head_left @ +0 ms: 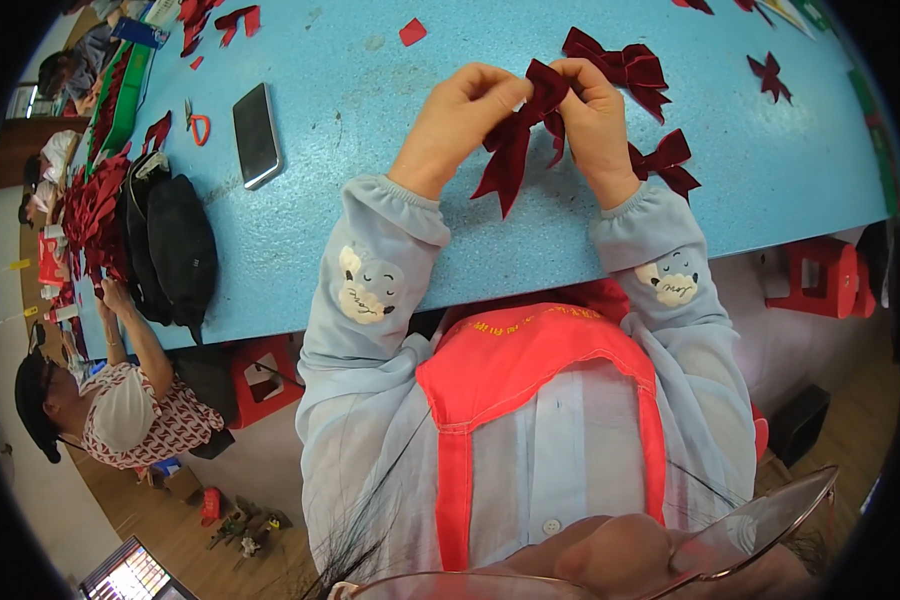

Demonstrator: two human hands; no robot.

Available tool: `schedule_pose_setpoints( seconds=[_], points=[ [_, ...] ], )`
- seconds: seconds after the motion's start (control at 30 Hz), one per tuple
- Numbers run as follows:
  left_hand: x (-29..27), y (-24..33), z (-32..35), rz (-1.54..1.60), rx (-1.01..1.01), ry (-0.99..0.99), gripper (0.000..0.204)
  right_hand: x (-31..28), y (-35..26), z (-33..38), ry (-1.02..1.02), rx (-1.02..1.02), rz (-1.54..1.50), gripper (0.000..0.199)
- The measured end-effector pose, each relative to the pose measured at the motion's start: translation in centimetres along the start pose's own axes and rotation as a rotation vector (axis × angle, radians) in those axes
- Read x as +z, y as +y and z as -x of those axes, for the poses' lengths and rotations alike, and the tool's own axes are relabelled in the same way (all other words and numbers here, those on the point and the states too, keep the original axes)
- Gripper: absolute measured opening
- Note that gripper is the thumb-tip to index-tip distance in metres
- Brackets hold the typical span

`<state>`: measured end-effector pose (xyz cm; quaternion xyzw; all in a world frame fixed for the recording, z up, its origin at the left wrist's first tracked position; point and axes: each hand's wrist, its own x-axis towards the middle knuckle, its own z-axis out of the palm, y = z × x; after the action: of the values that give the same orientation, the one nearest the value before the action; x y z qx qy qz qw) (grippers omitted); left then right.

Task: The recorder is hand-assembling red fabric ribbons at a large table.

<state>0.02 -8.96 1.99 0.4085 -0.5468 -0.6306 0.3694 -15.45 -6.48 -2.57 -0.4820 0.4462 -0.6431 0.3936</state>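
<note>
A dark red velvet bow [511, 148] with hanging tails is held up between my two hands over the blue table. My left hand [460, 115] pinches it from the left, thumb and fingers together at its upper part. From the right, my right hand [596, 122] grips the bow's upper loop with its fingertips. Behind my right hand lies another velvet bow [625, 68], and a further bow [667, 162] rests beside my right wrist. The bow's middle is partly hidden by my fingers.
On the blue table [350, 240] lie a phone [257, 136], orange-handled scissors [198, 124], a black bag [178, 245] and a heap of red velvet pieces [95, 215]. A small bow [770, 78] lies far right. Another person [135, 410] sits at the left edge. A red stool [818, 278] stands right.
</note>
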Motion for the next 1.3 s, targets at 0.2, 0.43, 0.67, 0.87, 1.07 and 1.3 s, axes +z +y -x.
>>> schedule_pose_setpoints(
  seconds=[0.2, 0.43, 0.67, 0.87, 1.07, 1.3],
  points=[
    [-0.3, -1.0, -0.4, -0.094, -0.112, -0.097, 0.021, 0.3, -0.3, 0.1, -0.051, 0.053, -0.011, 0.014],
    [-0.4, -1.9, -0.4, -0.089, -0.019, 0.024, 0.021, -0.2, 0.0, -0.2, -0.144, 0.306, -0.252, 0.016],
    [-2.5, -2.4, 0.7, 0.172, -0.132, -0.084, 0.029, -0.3, 0.1, -0.5, 0.060, 0.352, -0.263, 0.014],
    [-0.7, -3.6, 0.4, 0.459, -0.134, 0.091, 0.029, 0.1, 1.2, 0.1, 0.100, 0.292, -0.180, 0.014],
    [0.9, -3.1, 0.4, 0.382, -0.161, 0.082, 0.022, 0.6, 0.9, 0.1, 0.081, 0.326, -0.283, 0.014],
    [0.4, -1.7, 0.0, 0.086, -0.205, 0.012, 0.023, -0.4, 1.3, -0.1, -0.023, 0.339, -0.352, 0.017]
  ],
)
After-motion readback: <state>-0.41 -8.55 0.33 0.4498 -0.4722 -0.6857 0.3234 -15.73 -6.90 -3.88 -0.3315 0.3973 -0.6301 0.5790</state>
